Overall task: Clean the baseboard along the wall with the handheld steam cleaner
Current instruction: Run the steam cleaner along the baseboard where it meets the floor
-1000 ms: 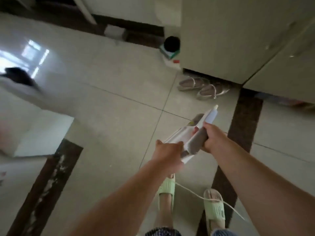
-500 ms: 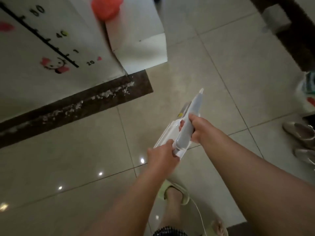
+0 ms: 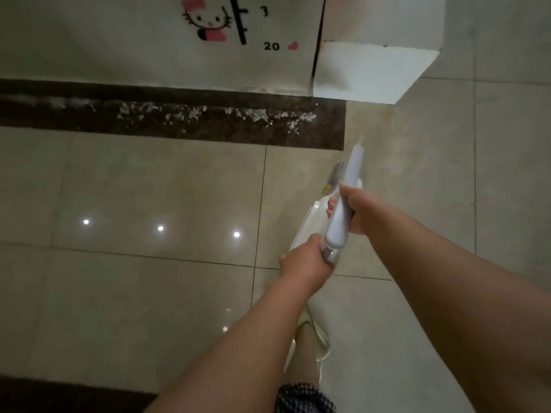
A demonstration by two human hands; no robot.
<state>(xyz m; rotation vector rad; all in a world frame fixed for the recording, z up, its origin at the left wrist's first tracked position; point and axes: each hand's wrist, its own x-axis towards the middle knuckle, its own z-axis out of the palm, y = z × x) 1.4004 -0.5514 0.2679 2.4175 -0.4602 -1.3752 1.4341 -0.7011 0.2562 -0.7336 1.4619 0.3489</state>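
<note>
Now the view faces the wall (image 3: 119,49) square on, where half a second ago it ran off at a slant; the cartoon sticker (image 3: 207,20) and the height-chart marks sit higher and further right in the picture than before. Along the foot of the wall runs the dark baseboard (image 3: 167,89), with the dark floor strip (image 3: 149,126) below it speckled with pale flecks; both now lie level across the frame. Three small light reflections (image 3: 160,228) show on the beige floor tiles (image 3: 134,189), lined up in a row, no longer scattered.

The left hand (image 3: 304,268) is closed around the rear end of the steam cleaner (image 3: 340,216), as earlier. The right hand (image 3: 356,213) is wrapped shut around its handle further forward. The nozzle (image 3: 356,153) points up toward the right end of the dark strip, near it but apart, nearer than a moment ago. Right of that stands a white block (image 3: 372,70) at the wall corner. A pale green slipper (image 3: 319,338) shows below the arms.
</note>
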